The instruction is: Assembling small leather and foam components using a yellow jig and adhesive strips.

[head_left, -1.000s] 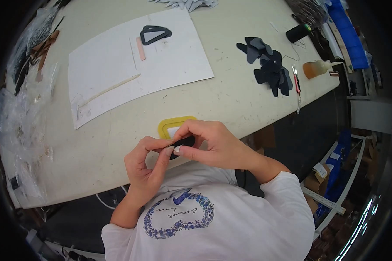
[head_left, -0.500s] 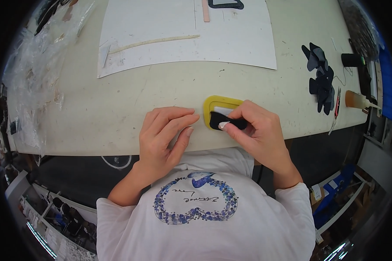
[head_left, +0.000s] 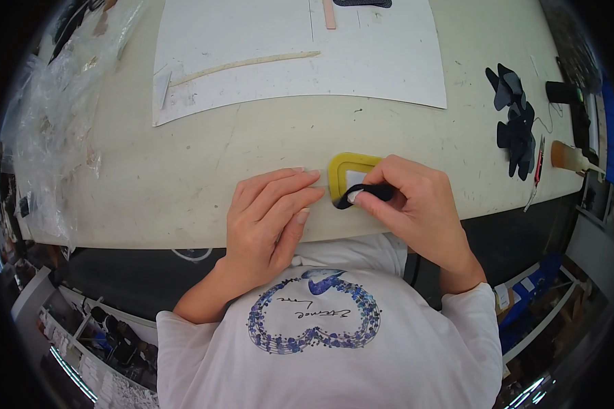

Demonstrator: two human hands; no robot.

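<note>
My right hand [head_left: 419,208] pinches a soft black piece of material [head_left: 377,191], which looks like cloth, between thumb and fingers. That piece is curled and lies partly over a yellow frame-shaped template [head_left: 337,168] with rounded corners, near the table's front edge. White shows inside the template's opening. A small whitish bit sits at my right thumb tip; I cannot make out what it is. To the left, my left hand [head_left: 269,218] rests with fingers stretched out and nothing in them, its fingertips close to the template's left side.
A white board [head_left: 252,82] lies ahead with a thin pale strip [head_left: 252,66] and a pinkish strip [head_left: 329,13]. Crumpled clear plastic [head_left: 58,129] covers the table's left. At right are dark cut pieces [head_left: 517,133], red-handled tweezers [head_left: 539,163], a brush [head_left: 567,157] and a black spool [head_left: 563,93].
The black piece has curled further and its left end has dropped lower, showing more of the template's opening. The whole view has shifted slightly; my left hand stays beside the template.
</note>
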